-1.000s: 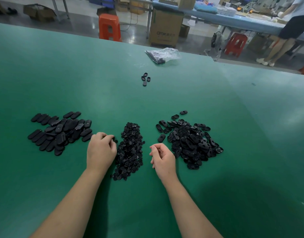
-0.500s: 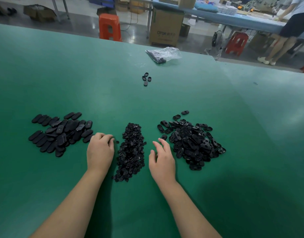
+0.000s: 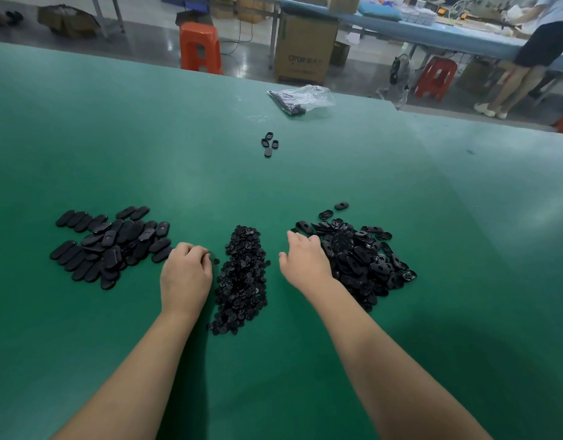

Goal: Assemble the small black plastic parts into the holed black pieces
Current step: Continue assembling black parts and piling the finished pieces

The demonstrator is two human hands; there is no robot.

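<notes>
Reaching onto the holed pieces [image 3: 362,262] heap at right, the right hand [image 3: 304,262] has moved over from the middle small parts [image 3: 242,277], fingers loosely spread; the left hand [image 3: 185,274] stays curled, its contents hidden. Next piece likely coming.

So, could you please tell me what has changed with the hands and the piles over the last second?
The right hand opened from a loose curl and reached forward and rightward; its fingers now rest on the near-left edge of the pile of holed pieces, nothing gripped yet. The left hand stayed curled between the small parts pile and the left pile of oval pieces; whether it holds anything is hidden. The piles look unchanged.
</notes>
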